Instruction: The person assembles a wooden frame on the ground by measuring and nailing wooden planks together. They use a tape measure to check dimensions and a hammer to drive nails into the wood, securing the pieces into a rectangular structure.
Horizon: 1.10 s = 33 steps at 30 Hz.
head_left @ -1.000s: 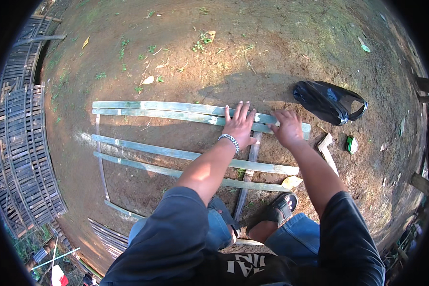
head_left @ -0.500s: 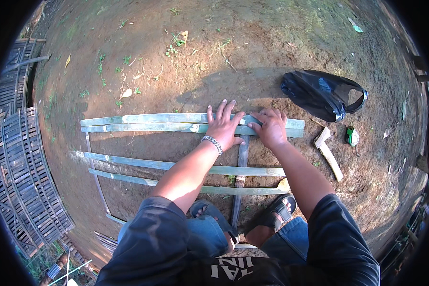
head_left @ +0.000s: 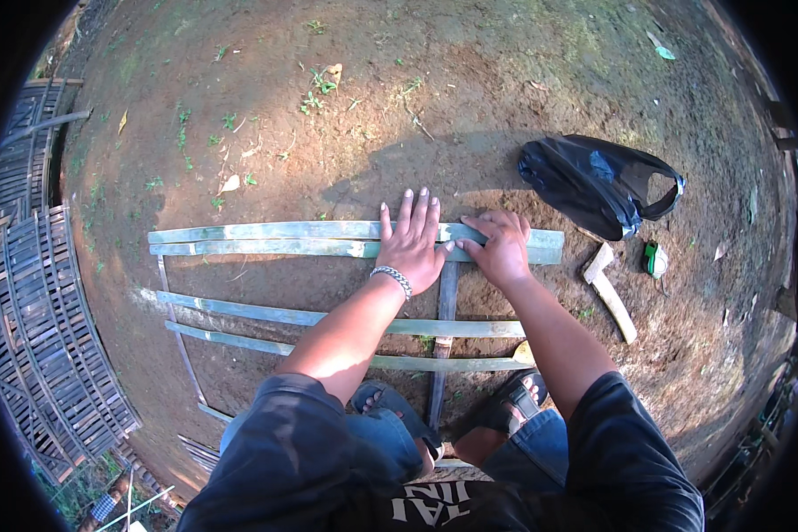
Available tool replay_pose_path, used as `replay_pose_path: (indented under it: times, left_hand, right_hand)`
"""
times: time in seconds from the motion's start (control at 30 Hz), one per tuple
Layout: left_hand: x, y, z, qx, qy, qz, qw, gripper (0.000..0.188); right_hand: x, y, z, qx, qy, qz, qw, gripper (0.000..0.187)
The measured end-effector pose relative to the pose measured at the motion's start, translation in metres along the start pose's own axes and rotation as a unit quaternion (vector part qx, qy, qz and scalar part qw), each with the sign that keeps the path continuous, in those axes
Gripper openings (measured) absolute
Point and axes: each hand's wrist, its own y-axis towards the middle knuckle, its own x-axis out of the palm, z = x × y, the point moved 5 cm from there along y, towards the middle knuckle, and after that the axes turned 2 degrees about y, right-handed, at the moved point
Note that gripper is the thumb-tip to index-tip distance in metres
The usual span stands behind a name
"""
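Two pale green bamboo slats lie side by side at the far end of a frame on the ground, the far slat (head_left: 284,230) and the nearer slat (head_left: 284,248). My left hand (head_left: 410,246), with a chain bracelet at the wrist, rests flat across both, fingers straight and pointing away. To its right, my right hand (head_left: 503,246) is bent over the pair, fingers curled on the far slat and thumb toward my left hand. Beneath them runs a dark crosspiece (head_left: 448,297). Two more slats, an upper one (head_left: 239,308) and a lower one (head_left: 230,339), cross it nearer my feet.
On the right lie a black plastic bag (head_left: 585,191), a hatchet-like tool with a pale wooden handle (head_left: 614,306), and a green tape measure (head_left: 655,260). My sandalled feet stand at the frame's near side. A dark slatted bamboo panel (head_left: 53,328) is at the far left.
My left hand has straightened, its fingers now closer together and its thumb nearer my right thumb. My right hand stays on the slats with little change.
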Motion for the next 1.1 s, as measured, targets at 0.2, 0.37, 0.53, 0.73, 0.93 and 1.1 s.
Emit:
replay_pose_path:
  times: [0.2,0.37,0.53,0.73,0.93,1.1]
  left_hand:
    - [-0.005,0.002,0.003,-0.007,0.014,-0.044,0.999,0.09]
    - [-0.021,0.003,0.006,-0.016,0.011,-0.101,0.995,0.11]
    - [-0.026,0.007,0.006,-0.023,0.003,-0.132,0.991,0.124]
    - [-0.032,0.01,0.008,-0.028,-0.006,-0.174,0.984,0.13]
    - [-0.032,0.012,0.015,-0.042,0.016,-0.205,0.978,0.129]
    - [-0.031,0.009,0.016,-0.034,0.026,-0.199,0.979,0.129]
  right_hand:
    - [-0.009,0.003,0.014,0.067,0.008,0.086,0.994,0.057]
    - [-0.007,0.01,-0.001,0.126,-0.168,0.056,0.976,0.072]
    - [0.004,0.008,0.006,0.088,-0.186,0.021,0.978,0.074]
    - [0.002,0.009,0.005,0.096,-0.179,0.005,0.979,0.074]
    - [-0.038,-0.024,-0.044,-0.126,-0.008,0.054,0.99,0.067]
    - [-0.184,-0.048,-0.096,-0.26,0.101,0.249,0.928,0.035]
